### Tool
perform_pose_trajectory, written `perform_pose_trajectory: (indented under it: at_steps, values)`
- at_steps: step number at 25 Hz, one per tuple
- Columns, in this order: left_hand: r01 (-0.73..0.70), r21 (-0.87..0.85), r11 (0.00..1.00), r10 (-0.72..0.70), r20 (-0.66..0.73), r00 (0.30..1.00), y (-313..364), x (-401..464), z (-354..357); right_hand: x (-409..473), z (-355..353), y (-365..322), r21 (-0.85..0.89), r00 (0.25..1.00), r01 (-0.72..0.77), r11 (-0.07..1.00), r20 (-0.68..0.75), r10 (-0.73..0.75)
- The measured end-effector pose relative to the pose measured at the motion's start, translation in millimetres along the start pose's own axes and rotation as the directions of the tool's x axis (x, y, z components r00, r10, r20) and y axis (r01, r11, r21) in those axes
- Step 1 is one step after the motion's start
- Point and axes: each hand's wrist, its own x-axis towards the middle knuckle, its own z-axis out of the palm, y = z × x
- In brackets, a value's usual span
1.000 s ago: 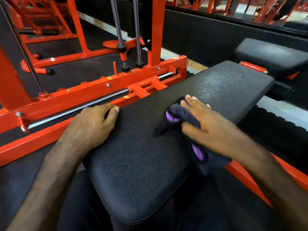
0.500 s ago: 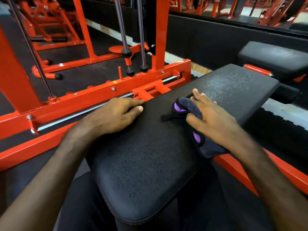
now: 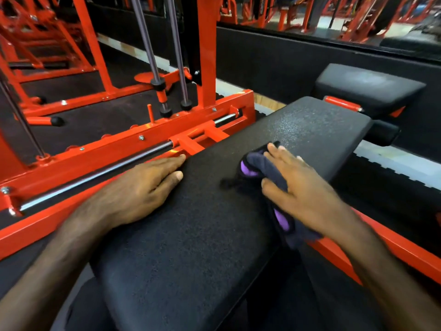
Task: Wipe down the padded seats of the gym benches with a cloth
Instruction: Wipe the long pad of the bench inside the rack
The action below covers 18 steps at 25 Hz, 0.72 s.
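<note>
Pressing down on the padded seat (image 3: 195, 235) were two bare hands, entered here in order.

Item one: right hand (image 3: 303, 187), fingers laid out nearly straight and a little spread, flat on top of the cloth (image 3: 260, 167). It pinned the cloth rather than gripping it, though whether the thumb hooked under a fold could not be told through the motion blur.

Item two: the cloth, dark grey with purple patches, bunched under that palm along the right edge of the seat, about halfway up its length; one end drooped over the edge toward the orange frame rail (image 3: 393, 249).

Item three: left hand (image 3: 143, 189), fingers straight and together, holding nothing, resting on the left edge of the seat with the fingertips at the rim beside the chrome guide rod (image 3: 95, 177).

Item four: a second black pad (image 3: 367, 88) beyond the far end of the seat, untouched.

Handling notes (judgement only): the cloth looked soft, light and limp, liable to ball up or slide off the edge if merely pushed. It would be best taken flat under the whole palm, loose end gathered in. The seat looked firm and grainy, offering drag; it needed no holding beyond the steadying left hand.
</note>
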Motion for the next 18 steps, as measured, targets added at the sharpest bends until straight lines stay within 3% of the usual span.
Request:
perform_pose_trajectory:
  at_steps: [2, 7, 13, 16, 18]
  values:
    - [0.009, -0.013, 1.000, -0.009, -0.001, 1.000, 1.5, 2.0, 3.5, -20.2, 2.9, 0.2, -0.008, 0.999, 0.044, 0.999, 0.008, -0.044]
    - [0.007, -0.002, 1.000, -0.007, 0.004, 1.000, -1.6, 5.9, 3.9, 71.9, 1.2, -18.8, -0.086, 0.987, 0.013, 0.996, 0.161, 0.001]
    - [0.016, 0.013, 1.000, -0.016, 0.015, 1.000, -0.8, 6.7, 5.9, 45.1, 9.8, -37.1, -0.098, 0.941, 0.315, 0.944, 0.162, -0.297]
    - [0.003, 0.027, 1.000, -0.004, 0.026, 1.000, 2.7, 6.3, 2.8, 101.5, 20.0, -51.8, -0.099, 0.963, 0.219, 0.971, 0.180, -0.198]
    - [-0.007, 0.029, 1.000, 0.006, 0.026, 1.000, 5.9, 4.1, 3.3, 110.7, 29.7, -65.3, -0.097, 0.965, 0.246, 0.964, 0.116, -0.235]
